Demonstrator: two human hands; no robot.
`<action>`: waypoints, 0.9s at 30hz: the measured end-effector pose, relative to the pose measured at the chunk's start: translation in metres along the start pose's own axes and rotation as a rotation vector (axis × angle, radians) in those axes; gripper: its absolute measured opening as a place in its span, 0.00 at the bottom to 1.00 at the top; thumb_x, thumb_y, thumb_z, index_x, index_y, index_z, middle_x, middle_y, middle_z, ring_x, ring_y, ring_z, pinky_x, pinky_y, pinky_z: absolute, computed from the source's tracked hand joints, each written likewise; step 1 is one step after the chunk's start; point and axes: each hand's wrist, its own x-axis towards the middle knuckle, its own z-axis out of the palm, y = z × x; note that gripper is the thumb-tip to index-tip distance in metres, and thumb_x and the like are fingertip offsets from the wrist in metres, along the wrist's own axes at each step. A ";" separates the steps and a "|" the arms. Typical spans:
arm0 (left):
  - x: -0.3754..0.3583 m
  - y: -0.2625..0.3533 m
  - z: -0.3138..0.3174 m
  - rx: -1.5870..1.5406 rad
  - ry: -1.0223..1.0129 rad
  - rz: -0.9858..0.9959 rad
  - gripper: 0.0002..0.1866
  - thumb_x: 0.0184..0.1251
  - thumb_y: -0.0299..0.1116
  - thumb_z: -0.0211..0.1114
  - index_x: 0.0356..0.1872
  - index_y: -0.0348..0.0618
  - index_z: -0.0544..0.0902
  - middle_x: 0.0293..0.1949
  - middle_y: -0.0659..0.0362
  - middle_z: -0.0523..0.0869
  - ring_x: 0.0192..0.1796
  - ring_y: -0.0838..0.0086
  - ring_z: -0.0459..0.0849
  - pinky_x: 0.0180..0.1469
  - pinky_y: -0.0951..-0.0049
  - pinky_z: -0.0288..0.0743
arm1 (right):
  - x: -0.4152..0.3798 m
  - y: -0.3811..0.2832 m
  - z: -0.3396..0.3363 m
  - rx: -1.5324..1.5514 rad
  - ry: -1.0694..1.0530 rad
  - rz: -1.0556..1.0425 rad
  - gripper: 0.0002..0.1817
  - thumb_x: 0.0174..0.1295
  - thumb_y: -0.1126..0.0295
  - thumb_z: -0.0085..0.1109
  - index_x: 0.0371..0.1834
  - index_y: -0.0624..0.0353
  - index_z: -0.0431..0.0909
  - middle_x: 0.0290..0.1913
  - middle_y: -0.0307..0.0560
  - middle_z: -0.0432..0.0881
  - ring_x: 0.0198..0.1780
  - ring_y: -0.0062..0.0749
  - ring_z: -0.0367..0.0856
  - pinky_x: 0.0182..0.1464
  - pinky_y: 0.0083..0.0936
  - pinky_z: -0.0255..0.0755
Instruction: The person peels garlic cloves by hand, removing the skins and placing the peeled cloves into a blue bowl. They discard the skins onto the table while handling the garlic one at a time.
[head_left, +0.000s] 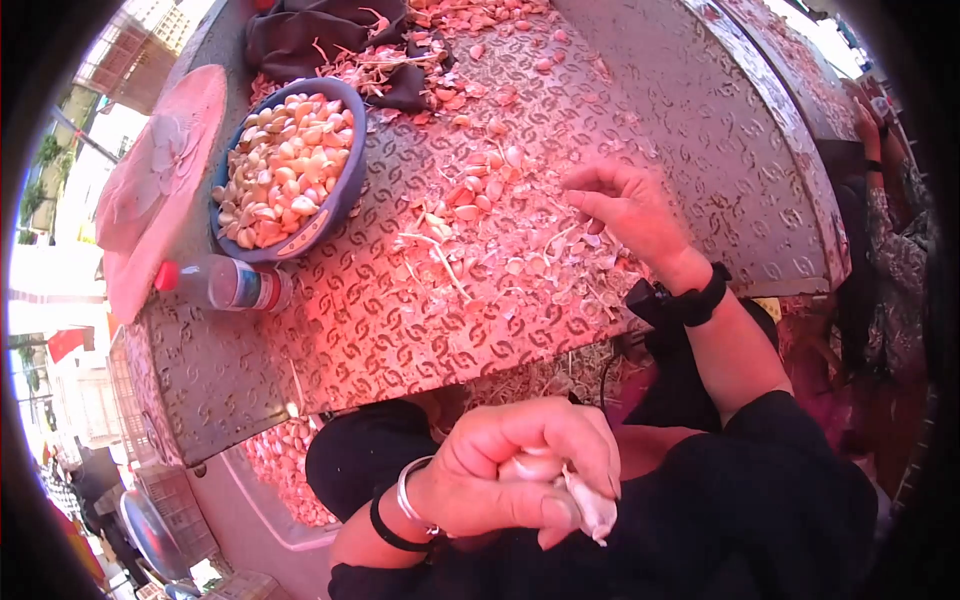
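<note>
My left hand, with a bracelet at the wrist, is closed close to my body. Its fingers wrap round garlic in white papery skin, and a pale clove shows in the palm. Above the metal table, my right hand reaches in from the right. Its fingers are loosely bent and apart, with nothing visible between them. Below it lie garlic skins and dry stalks. A small pile of loose cloves lies left of that hand.
A blue bowl heaped with cloves stands at the table's left. Beside it are a bottle with a red cap and a pink hat. Dark cloth lies at the back. Another person's sleeve shows at right.
</note>
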 end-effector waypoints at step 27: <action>-0.126 -0.001 0.110 0.247 -0.069 0.573 0.10 0.67 0.30 0.57 0.43 0.34 0.71 0.35 0.51 0.72 0.27 0.78 0.73 0.25 0.82 0.66 | -0.023 0.046 0.035 -0.739 -0.139 -0.412 0.05 0.50 0.79 0.58 0.29 0.63 0.73 0.26 0.52 0.78 0.31 0.49 0.78 0.33 0.34 0.72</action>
